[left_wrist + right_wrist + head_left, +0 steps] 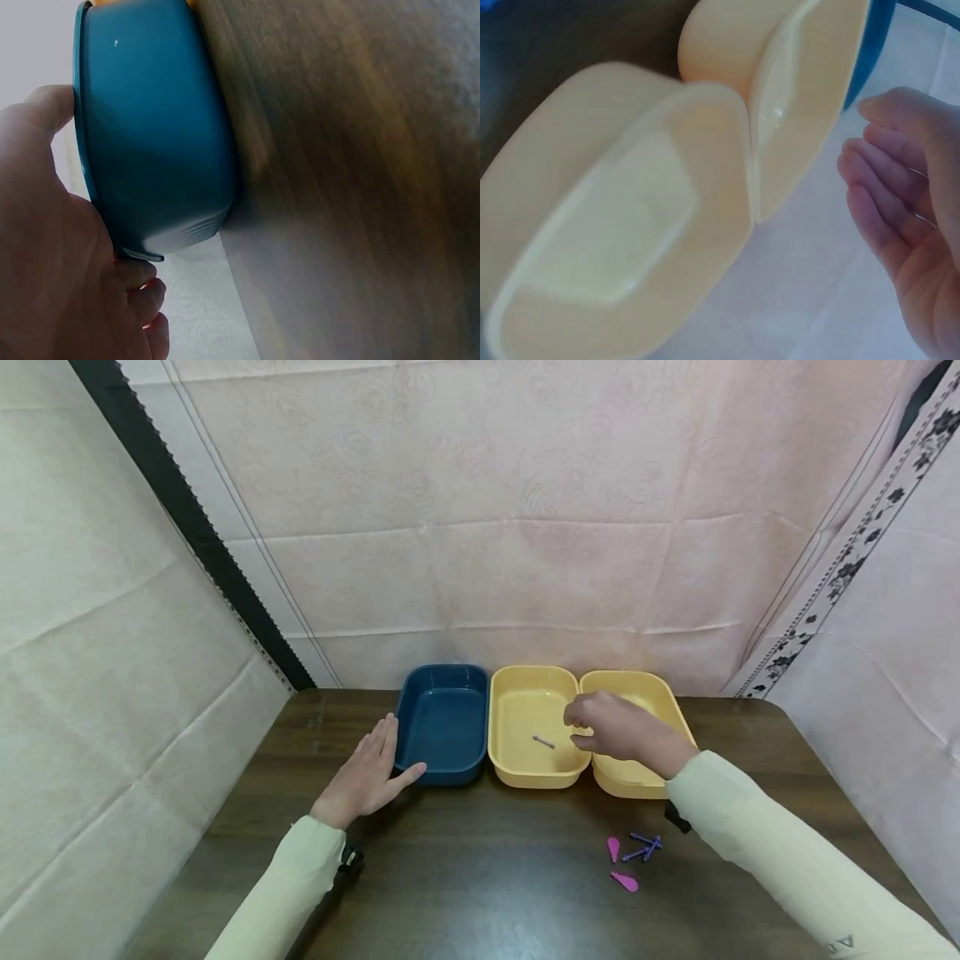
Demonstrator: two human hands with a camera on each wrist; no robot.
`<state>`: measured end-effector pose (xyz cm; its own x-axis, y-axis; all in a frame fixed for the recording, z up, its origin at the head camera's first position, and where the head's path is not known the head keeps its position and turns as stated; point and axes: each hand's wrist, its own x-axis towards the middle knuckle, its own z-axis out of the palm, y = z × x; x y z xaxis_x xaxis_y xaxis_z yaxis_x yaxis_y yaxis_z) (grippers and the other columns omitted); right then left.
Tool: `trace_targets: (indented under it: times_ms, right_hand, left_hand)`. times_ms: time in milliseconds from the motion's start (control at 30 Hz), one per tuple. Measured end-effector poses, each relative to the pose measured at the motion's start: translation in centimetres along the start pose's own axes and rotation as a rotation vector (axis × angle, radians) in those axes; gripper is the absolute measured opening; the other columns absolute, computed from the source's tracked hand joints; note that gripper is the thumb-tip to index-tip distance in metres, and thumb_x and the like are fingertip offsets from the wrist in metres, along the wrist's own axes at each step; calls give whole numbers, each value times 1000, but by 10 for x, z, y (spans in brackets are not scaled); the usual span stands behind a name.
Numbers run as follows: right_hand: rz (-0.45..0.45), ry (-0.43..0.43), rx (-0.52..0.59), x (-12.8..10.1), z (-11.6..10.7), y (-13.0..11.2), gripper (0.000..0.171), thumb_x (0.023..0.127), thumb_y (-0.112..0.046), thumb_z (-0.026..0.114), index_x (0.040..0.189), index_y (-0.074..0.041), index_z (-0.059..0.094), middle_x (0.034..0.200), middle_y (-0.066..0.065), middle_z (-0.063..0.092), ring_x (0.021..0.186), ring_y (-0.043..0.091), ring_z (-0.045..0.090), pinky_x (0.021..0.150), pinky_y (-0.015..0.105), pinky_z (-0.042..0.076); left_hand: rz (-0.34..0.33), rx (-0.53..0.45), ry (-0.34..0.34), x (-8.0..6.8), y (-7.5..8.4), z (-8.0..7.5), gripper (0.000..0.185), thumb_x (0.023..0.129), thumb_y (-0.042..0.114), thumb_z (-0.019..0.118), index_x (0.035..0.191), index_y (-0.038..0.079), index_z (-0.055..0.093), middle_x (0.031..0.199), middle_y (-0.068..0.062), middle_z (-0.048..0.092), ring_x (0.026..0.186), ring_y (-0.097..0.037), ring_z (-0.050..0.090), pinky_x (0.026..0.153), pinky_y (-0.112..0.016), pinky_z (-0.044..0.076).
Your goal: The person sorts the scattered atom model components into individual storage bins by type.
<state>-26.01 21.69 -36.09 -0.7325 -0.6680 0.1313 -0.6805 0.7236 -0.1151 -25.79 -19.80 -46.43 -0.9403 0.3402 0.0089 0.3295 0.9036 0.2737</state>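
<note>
A small purple pin [543, 742] lies on the floor of the middle yellow tray [517, 768], just below and ahead of your right hand [618, 731]. That hand hovers over the seam between this tray and the second yellow tray [633, 781], fingers loosely curled and holding nothing, as the right wrist view confirms. Nothing shows in the second yellow tray, though the hand hides part of it.

Your left hand [367, 777] lies flat on the bench [480, 877], fingers straight, thumb against the near corner of the blue tray [442, 727] and palm along its outer wall; the tray is empty.

Nearer you than the right hand, beside its sleeve, a small heap of purple pins [643, 846] and two pink petal-shaped pieces [618, 864] lie loose on the bench.

The risks, as I judge them: your right sleeve hangs close over the loose pieces, so a low sweep of the forearm could scatter them or roll them off the edge. The trays look light and touch each other, so a nudge at one rim could shift the row; the left hand only braces the blue one.
</note>
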Motion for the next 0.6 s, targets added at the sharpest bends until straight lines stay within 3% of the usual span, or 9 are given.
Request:
trace_targets:
  times_ms: [133, 333, 600]
  right_hand:
    - [10, -4, 10, -20, -13, 2, 16, 89, -3, 80, 105, -3, 78, 102, 11, 77, 92, 23, 73, 82, 42, 64]
    - [-54, 5, -2, -50, -27, 7, 18, 87, -3, 81, 105, -3, 79, 101, 9, 78, 93, 22, 74, 82, 42, 64]
    - [-149, -2, 15, -90, -21, 11, 21, 82, -2, 85, 101, -7, 78, 96, 1, 76, 87, 16, 71, 75, 34, 63]
  left_hand:
    - [-2, 0, -6, 1, 0, 1, 110, 101, 78, 37, 168, -3, 3, 179, -20, 2, 166, -41, 9, 134, -58, 13]
    - [-6, 6, -16, 2, 1, 0, 110, 102, 77, 37, 168, -3, 2, 179, -20, 0, 166, -41, 8, 134, -58, 13]
    - [-9, 10, -19, 1, 1, 0, 109, 102, 76, 38, 168, -3, 2, 178, -21, 1, 166, -41, 8, 134, -58, 12]
